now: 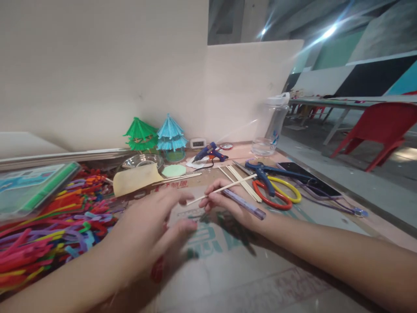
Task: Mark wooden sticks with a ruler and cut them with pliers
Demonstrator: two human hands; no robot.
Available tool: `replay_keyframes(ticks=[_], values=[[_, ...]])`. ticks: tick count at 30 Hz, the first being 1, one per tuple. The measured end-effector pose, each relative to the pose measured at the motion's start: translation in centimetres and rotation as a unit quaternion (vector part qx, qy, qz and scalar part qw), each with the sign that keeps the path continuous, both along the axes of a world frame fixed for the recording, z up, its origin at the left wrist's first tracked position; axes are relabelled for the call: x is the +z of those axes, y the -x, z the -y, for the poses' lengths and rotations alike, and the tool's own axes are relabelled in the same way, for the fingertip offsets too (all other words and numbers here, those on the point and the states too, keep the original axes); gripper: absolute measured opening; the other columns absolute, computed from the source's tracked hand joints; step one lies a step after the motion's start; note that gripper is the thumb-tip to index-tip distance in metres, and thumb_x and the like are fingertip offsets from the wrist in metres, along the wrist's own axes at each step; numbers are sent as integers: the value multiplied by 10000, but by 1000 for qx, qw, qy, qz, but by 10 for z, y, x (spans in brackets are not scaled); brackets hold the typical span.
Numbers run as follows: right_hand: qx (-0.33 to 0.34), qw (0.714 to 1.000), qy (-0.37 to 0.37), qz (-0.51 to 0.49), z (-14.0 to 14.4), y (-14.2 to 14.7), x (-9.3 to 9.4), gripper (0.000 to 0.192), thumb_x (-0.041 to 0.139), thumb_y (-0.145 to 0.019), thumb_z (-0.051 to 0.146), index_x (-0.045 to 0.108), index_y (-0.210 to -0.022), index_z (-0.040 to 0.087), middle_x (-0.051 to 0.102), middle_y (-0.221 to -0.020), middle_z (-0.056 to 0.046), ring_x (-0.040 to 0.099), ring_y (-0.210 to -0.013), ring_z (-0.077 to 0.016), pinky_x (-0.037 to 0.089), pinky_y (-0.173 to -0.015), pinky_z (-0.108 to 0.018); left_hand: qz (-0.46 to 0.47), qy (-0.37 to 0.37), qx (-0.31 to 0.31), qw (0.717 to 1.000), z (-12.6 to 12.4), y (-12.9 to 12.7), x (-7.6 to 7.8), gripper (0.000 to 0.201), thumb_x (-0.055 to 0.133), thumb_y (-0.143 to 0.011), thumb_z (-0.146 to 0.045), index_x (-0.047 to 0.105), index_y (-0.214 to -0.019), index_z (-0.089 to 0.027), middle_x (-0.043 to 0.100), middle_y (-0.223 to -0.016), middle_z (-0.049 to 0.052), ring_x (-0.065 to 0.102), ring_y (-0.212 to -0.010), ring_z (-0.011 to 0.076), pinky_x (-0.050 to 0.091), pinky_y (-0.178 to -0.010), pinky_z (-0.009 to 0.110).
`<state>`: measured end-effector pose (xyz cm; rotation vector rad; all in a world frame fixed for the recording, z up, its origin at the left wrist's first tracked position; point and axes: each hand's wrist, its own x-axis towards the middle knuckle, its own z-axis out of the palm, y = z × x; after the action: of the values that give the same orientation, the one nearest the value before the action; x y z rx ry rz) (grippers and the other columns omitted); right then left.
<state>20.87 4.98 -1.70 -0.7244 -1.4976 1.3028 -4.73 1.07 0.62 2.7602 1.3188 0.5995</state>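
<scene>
Right hand (224,201) pinches thin stick (224,188); left hand (153,226) beside.

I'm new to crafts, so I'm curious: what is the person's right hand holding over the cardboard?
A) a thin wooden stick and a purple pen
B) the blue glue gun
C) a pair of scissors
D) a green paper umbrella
A: the right hand pinches a thin wooden stick along with a purple pen, while the scissors and glue gun lie untouched on the table.
</scene>
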Motion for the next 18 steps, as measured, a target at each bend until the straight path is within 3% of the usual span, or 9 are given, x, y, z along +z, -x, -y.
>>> replay_keyframes(ticks=[1, 3, 7, 10, 12, 13, 15, 18], values=[[12, 1000, -3, 5, 4, 1, 2, 291, 637, -854, 467, 544, -921, 199, 733, -846, -48, 694, -766, -152, 556, -741, -323, -17, 20, 19, 999, -12, -17, 15, 368, 530, -901, -441, 583, -1217, -259, 680, -1105, 49, 646, -904, 197, 525, -786, 341], [33, 999, -1, 17, 10, 4, 4, 275, 629, -864, 455, 553, -927, 199, 734, -853, -49, 698, -788, -159, 558, -759, -334, -36, 27, 33, 998, -29, -40, 31, 318, 491, -914, -413, 651, -1097, -208, 716, -982, 67, 660, -859, 221, 513, -723, 337], [27, 999, 16, 31, 6, 1, 3, 328, 651, -837, 491, 568, -962, 199, 731, -875, -58, 696, -779, -172, 557, -736, -335, -92, 24, 16, 995, -38, -47, 26, 320, 398, -944, -273, 691, -836, -205, 724, -840, 49, 649, -803, 215, 479, -711, 330], [-136, 990, -17, -22, -13, -14, 7, 368, 593, -857, 550, 568, -1007, 215, 704, -822, -32, 662, -704, -152, 540, -690, -309, -93, -6, 55, 994, -40, -36, 20, 360, 368, -959, -317, 681, -840, -185, 707, -818, 69, 636, -779, 222, 470, -685, 328], [-263, 960, -88, -25, -23, -26, 13, 302, 580, -875, 522, 572, -963, 233, 669, -784, -13, 629, -693, -147, 521, -689, -302, -96, -10, 69, 993, -44, -30, 19, 377, 352, -964, -325, 679, -846, -178, 696, -801, 74, 636, -780, 226, 473, -695, 335], [-295, 946, -133, 14, -24, -30, 16, 246, 587, -883, 481, 579, -957, 246, 661, -789, -13, 623, -725, -158, 514, -712, -313, -101, -1, 71, 992, -45, -29, 18, 377, 349, -963, -321, 679, -848, -178, 697, -805, 75, 638, -787, 229, 476, -703, 342], [-268, 927, -204, 162, -22, -32, 20, 150, 612, -877, 399, 617, -889, 250, 652, -815, -27, 614, -764, -184, 504, -732, -342, -112, 18, 65, 991, -46, -30, 15, 364, 359, -955, -315, 683, -858, -180, 708, -845, 81, 645, -817, 242, 483, -725, 364], [-133, 880, -298, 346, -14, -21, 19, 113, 616, -867, 269, 667, -964, 241, 643, -931, -70, 608, -869, -225, 491, -773, -380, -119, 21, 48, 991, -44, -35, 10, 337, 386, -944, -313, 696, -884, -194, 716, -882, 80, 645, -850, 261, 488, -762, 405]])
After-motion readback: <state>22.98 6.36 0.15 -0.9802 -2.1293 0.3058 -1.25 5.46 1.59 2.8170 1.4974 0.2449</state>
